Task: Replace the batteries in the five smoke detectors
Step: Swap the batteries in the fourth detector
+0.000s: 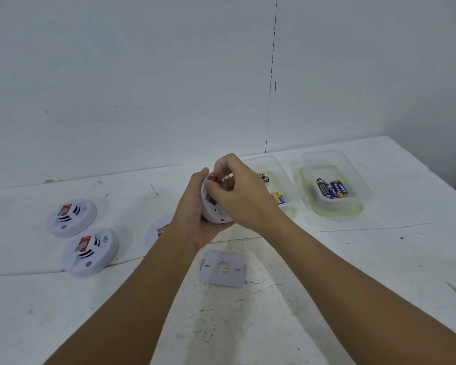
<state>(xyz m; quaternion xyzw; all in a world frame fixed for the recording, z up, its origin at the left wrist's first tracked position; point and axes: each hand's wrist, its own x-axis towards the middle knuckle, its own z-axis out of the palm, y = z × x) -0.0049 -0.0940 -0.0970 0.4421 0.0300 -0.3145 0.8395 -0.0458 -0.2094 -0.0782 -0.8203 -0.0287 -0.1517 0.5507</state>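
Note:
My left hand point(195, 214) holds a white round smoke detector point(216, 209) tilted on edge above the table, its open back facing my right hand. My right hand point(237, 191) pinches a red-tipped battery point(213, 178) at the detector's upper compartment. The detector's flat mounting plate point(223, 268) lies on the table just below my hands. Two more detectors point(71, 217) point(90, 251) lie face up at the left. Another detector point(156, 230) is partly hidden behind my left wrist.
Two clear plastic tubs stand at the right: the nearer tub point(282, 177) holds a few batteries, the farther tub point(353, 175) holds several blue and black batteries point(332, 188). The white table point(327, 285) is scuffed; a wall rises behind it.

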